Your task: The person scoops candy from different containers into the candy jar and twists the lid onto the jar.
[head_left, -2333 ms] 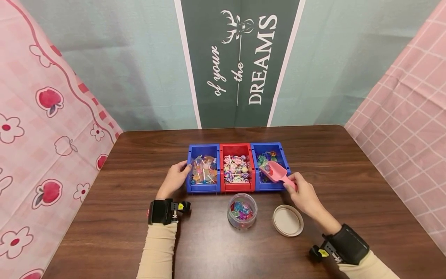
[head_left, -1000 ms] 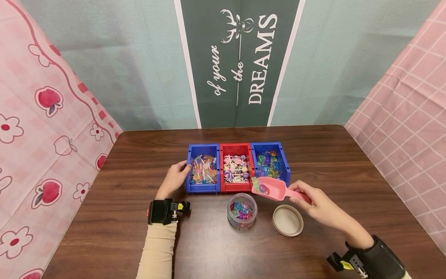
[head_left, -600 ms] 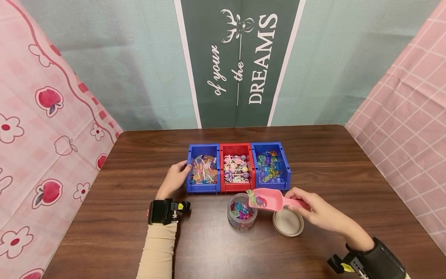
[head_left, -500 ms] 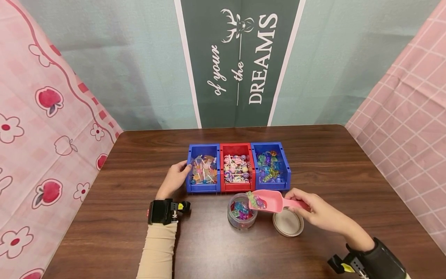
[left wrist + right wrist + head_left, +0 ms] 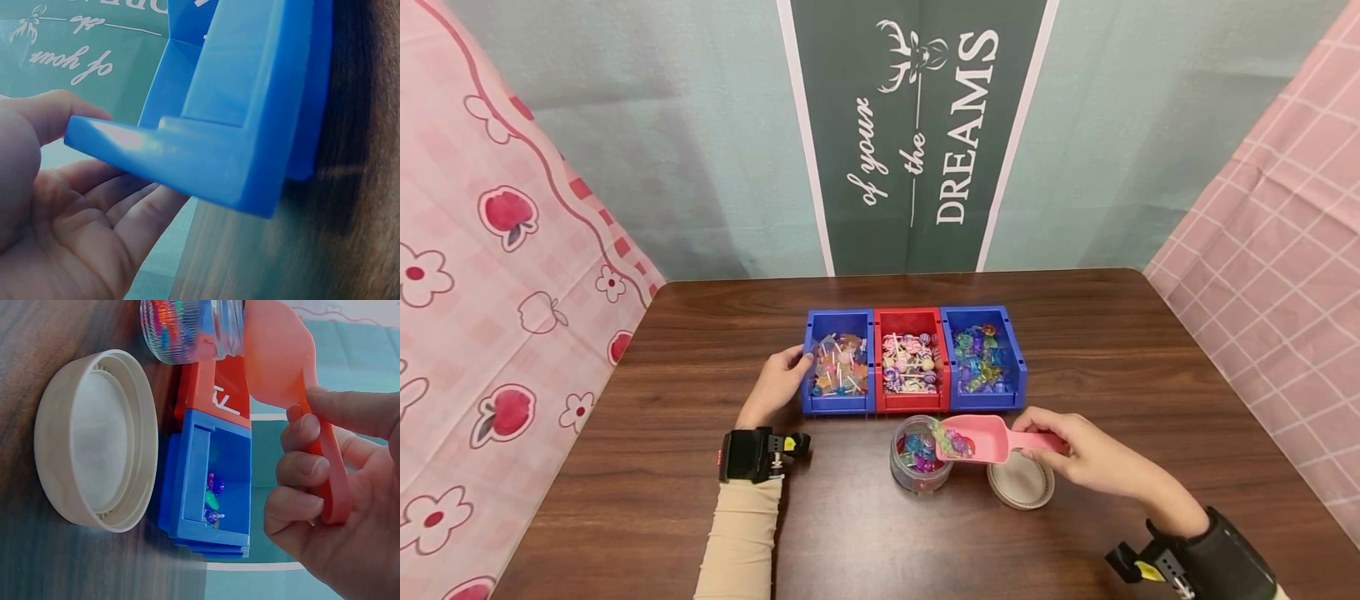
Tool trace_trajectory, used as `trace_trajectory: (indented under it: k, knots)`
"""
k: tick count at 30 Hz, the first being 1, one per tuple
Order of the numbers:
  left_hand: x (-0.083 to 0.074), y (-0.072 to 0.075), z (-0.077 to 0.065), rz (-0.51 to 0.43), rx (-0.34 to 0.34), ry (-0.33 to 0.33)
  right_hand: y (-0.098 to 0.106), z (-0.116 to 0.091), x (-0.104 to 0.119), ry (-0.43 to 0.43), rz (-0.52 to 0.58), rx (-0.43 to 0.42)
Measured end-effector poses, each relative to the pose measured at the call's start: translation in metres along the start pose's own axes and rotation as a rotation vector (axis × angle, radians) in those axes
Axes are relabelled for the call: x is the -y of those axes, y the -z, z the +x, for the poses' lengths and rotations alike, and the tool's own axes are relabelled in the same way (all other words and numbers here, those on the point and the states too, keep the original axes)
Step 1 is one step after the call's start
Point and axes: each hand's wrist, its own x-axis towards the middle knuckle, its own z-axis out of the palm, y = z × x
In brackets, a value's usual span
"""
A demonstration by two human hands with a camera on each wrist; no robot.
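My right hand point(image 5: 1086, 454) grips the handle of a pink scoop point(image 5: 991, 437), fingers curled round it in the right wrist view. Wrapped candies point(image 5: 957, 444), green and purple-pink, lie at the scoop's front end, which overlaps the right side of a clear jar point(image 5: 916, 482) in the head view. Colourful candies partly fill that jar. At the left, my left hand point(image 5: 772, 386) holds the outer side wall of a blue bin point(image 5: 838, 406); the left wrist view has the thumb on one side of the wall point(image 5: 169, 153) and the fingers on the other.
Joined to the left bin are a red bin point(image 5: 912, 405) with small lollipops and a blue bin point(image 5: 988, 401) with wrapped candies. A round cream lid point(image 5: 1021, 492) lies inside-up below the scoop handle. Fabric hangings point(image 5: 700, 167) border the wooden table point(image 5: 850, 542).
The right hand has lifted the scoop with candies from the right blue bin and carried it toward me, to the jar's right rim. The left hand has stayed on its bin.
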Motion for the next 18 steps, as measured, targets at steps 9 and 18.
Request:
trace_trajectory:
  k: [9, 18]
  knots:
    - [-0.001, 0.0, -0.001, -0.001, -0.004, -0.009, 0.005, 0.003, 0.004, -0.017, -0.05, -0.032]
    - [0.0, 0.0, 0.0, -0.018, 0.001, -0.002, 0.006, 0.007, 0.012, -0.024, -0.115, -0.125]
